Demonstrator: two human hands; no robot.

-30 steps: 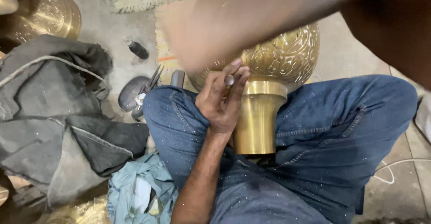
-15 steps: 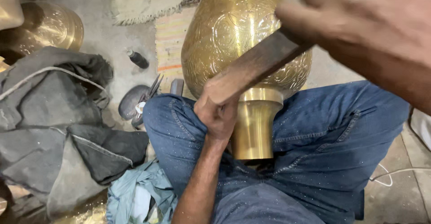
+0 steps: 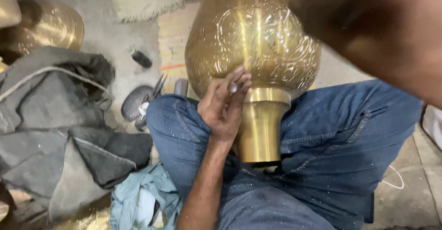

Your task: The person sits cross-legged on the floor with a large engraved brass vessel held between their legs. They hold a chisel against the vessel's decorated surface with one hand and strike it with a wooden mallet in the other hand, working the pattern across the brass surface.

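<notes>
While engraved brass vase (image 3: pixel 251 41) gleams | left hand (image 3: pixel 224 105) grip pinches thin punch (image 3: pixel 234 87)

That brass vase (image 3: pixel 251 50) is shiny golden metal, its belly covered in fine engraved patterns that catch the light, while the neck just below is plain, smooth and more satin. Left of the vase there's a heap of matt grey cloth (image 3: pixel 55 119), coarse looking, with a second glossy brass piece (image 3: pixel 48 27) above it. Under the vase the jeans (image 3: pixel 322 156) are blue denim dusted with tiny glittery specks. The floor (image 3: pixel 110 32) looks like rough, dull concrete.
</notes>
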